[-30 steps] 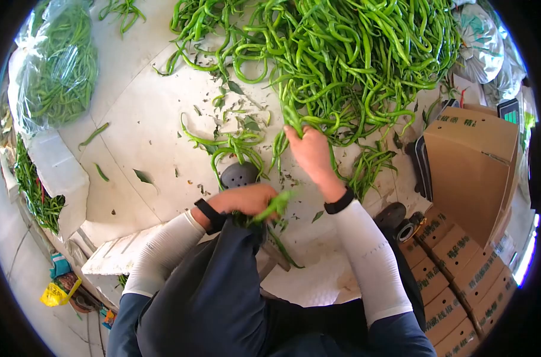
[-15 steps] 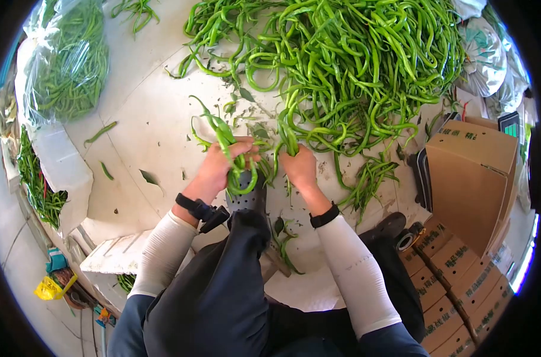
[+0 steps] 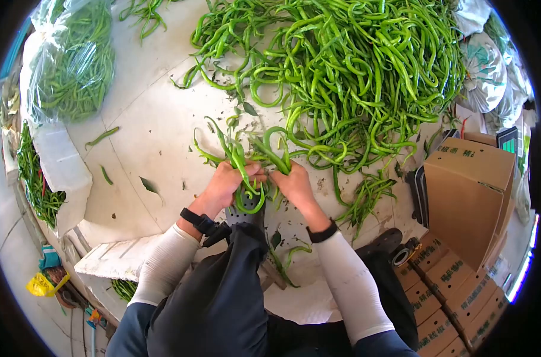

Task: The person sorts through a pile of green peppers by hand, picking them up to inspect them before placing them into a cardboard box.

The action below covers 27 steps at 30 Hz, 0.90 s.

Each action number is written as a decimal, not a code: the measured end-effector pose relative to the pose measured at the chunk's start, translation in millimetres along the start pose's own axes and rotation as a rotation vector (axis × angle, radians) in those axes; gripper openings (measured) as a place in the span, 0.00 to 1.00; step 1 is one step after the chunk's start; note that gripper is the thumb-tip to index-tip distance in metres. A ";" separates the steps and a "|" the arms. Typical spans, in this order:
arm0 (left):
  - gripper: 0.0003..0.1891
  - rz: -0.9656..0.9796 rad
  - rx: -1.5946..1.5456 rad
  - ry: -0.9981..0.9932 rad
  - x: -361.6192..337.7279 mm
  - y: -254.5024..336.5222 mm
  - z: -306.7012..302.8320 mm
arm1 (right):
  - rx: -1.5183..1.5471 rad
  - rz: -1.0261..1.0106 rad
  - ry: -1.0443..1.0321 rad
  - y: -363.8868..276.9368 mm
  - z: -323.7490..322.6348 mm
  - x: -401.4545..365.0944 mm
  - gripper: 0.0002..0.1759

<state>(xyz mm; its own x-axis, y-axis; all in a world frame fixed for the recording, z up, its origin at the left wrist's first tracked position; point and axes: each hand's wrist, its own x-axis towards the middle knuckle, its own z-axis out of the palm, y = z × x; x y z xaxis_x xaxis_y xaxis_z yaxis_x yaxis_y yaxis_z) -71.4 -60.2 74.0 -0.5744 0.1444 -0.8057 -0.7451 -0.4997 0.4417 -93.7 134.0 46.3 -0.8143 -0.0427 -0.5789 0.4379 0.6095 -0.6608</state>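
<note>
Long green chili peppers (image 3: 238, 156) are bunched in my left hand (image 3: 225, 183), its fingers wrapped round them and one pepper curling down below. My right hand (image 3: 293, 182) is closed on a few more long green peppers (image 3: 276, 149), which stick up past the fingers. The two hands are close together above my dark shoe (image 3: 246, 217), their fingertips nearly meeting. Beyond them a big heap of the same green peppers (image 3: 365, 77) spreads over the pale floor. Exactly how many peppers each hand holds is hidden by the fingers.
A clear bag of peppers (image 3: 74, 71) stands at the upper left, above a white foam box (image 3: 59, 160). On the right, a cardboard box (image 3: 467, 190) stands near stacked flat cartons (image 3: 455, 285). Loose leaves (image 3: 148, 184) and stray peppers (image 3: 102, 136) lie on the floor.
My right hand has come away from the heap's near edge, down and toward my left hand, with peppers in it. My left hand keeps its bunch. The view has shifted slightly.
</note>
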 end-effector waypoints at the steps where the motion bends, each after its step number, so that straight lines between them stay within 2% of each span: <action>1: 0.15 -0.026 0.033 -0.072 -3.2 -1.9 -3.7 | 0.061 -0.045 -0.063 -6.4 -17.5 -8.9 0.17; 2: 0.18 -0.052 0.067 -0.148 -5.5 -4.6 -4.2 | 0.121 -0.089 -0.122 -12.5 -29.8 -17.5 0.16; 3: 0.18 -0.053 0.064 -0.155 -6.9 -8.3 -1.4 | 0.115 -0.086 -0.117 -15.9 -35.3 -25.4 0.16; 6: 0.27 -0.034 -0.096 -0.408 -13.0 -12.6 16.2 | -0.034 -0.092 -0.043 -24.2 -36.7 -48.0 0.19; 9: 0.27 0.004 0.015 -0.424 -8.2 -18.6 23.4 | -0.095 -0.167 0.002 -36.9 -22.3 -68.4 0.24; 11: 0.26 -0.022 -0.050 -0.459 -11.9 -11.1 27.3 | -0.185 -0.218 -0.013 -48.9 -22.5 -74.8 0.25; 12: 0.25 0.010 -0.082 -0.470 -12.4 -11.8 24.9 | -0.098 -0.369 0.067 -51.3 -20.9 -74.3 0.24; 13: 0.24 0.042 -0.113 -0.480 -12.7 -12.9 22.2 | -0.097 -0.370 0.069 -53.8 -22.7 -75.5 0.24; 15: 0.25 0.062 -0.073 -0.434 -11.1 -19.7 16.0 | -0.127 -0.222 -0.097 -59.8 -26.9 -78.2 0.24; 17: 0.27 0.126 -0.022 -0.444 -7.6 -24.7 11.2 | -0.024 -0.249 -0.139 -54.5 -27.4 -74.2 0.25; 19: 0.27 0.092 -0.097 -0.443 -16.9 -9.7 19.5 | 0.084 -0.278 -0.193 -55.3 -31.6 -71.5 0.26; 21: 0.28 0.056 -0.171 -0.438 -27.4 1.6 23.8 | 0.089 -0.422 -0.205 -62.0 -41.4 -74.1 0.29; 22: 0.27 0.058 -0.157 -0.459 -29.1 6.4 25.4 | 0.162 -0.323 -0.297 -59.8 -41.5 -72.3 0.31; 26: 0.23 0.097 -0.117 -0.421 -24.5 4.3 28.4 | 0.210 -0.385 -0.230 -57.1 -39.7 -70.0 0.30; 27: 0.22 0.090 -0.100 -0.397 -23.6 3.2 29.1 | 0.282 -0.293 -0.303 -59.4 -46.4 -70.1 0.31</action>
<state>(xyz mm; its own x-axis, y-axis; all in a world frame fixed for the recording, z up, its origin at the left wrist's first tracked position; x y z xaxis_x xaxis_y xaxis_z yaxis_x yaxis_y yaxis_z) -70.1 -40.4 105.9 -0.7362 0.4049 -0.5424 -0.6609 -0.6027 0.4471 -80.3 137.5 148.2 -0.7895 -0.4336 -0.4344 0.3272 0.3014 -0.8956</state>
